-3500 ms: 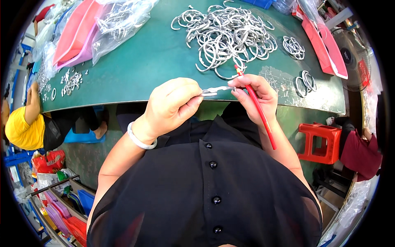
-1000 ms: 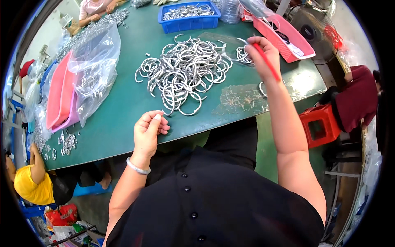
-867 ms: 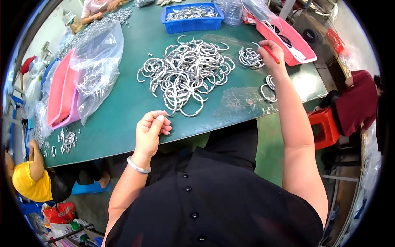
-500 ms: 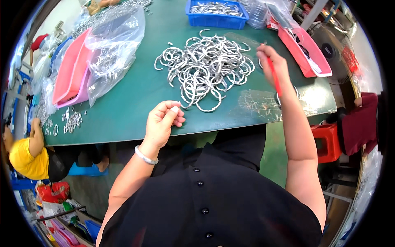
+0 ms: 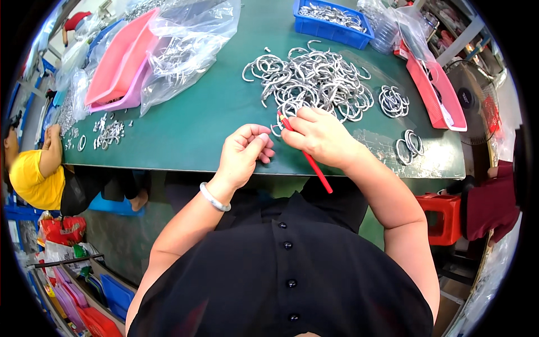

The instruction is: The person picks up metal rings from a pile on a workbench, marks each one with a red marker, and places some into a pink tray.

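My right hand grips a slim red pen-like tool. The tool slants, with its pale upper end by the fingertips and the red end toward my body. Close on its left, my left hand has thumb and fingers pressed together; what it may pinch is hidden. A pale bangle circles my left wrist. Just beyond both hands lies a heap of silvery C-shaped bangles, its near edge partly covered by my right hand. Two smaller groups of bangles, a cluster and a few rings, lie farther right.
On the green table, a blue bin of metal pieces stands at the back. Pink trays and a plastic bag lie left, near small silvery parts. A pink tray is right. A person in yellow sits left.
My right hand has come from the right side to beside my left hand, carrying the red tool. The small bangle groups it covered now show. The whole view has shifted.
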Demonstrator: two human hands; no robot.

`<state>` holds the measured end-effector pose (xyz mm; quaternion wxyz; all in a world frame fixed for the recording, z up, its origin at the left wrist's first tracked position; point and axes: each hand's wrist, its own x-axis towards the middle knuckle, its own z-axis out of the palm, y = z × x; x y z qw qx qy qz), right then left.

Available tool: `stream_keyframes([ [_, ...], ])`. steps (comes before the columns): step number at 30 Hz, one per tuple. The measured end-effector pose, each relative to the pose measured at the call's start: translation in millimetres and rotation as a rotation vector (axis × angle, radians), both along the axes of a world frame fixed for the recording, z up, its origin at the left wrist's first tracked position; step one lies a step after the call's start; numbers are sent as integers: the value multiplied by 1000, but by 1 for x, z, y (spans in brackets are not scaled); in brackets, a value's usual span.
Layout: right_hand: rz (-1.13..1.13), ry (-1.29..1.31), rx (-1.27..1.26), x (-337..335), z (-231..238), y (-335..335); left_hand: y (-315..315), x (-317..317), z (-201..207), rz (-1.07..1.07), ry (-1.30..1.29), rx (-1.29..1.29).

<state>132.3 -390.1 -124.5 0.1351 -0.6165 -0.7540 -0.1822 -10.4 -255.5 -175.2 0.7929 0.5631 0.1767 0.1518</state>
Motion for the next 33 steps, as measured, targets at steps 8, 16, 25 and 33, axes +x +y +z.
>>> stream_keyframes([
  [8, -138, 322, 280, 37, 15, 3, 0, 0, -1, -6, -33, -31],
  [16, -380, 1203, 358, 58, 23, -9, 1, 0, -1, -21, -5, -12],
  [25, -484, 1183, 110, 58, 30, -36, -1, 1, 1, -31, 4, 12],
  [33, -395, 1503, 319, 34, 21, -43, -7, -1, 6, -93, 8, 110],
])
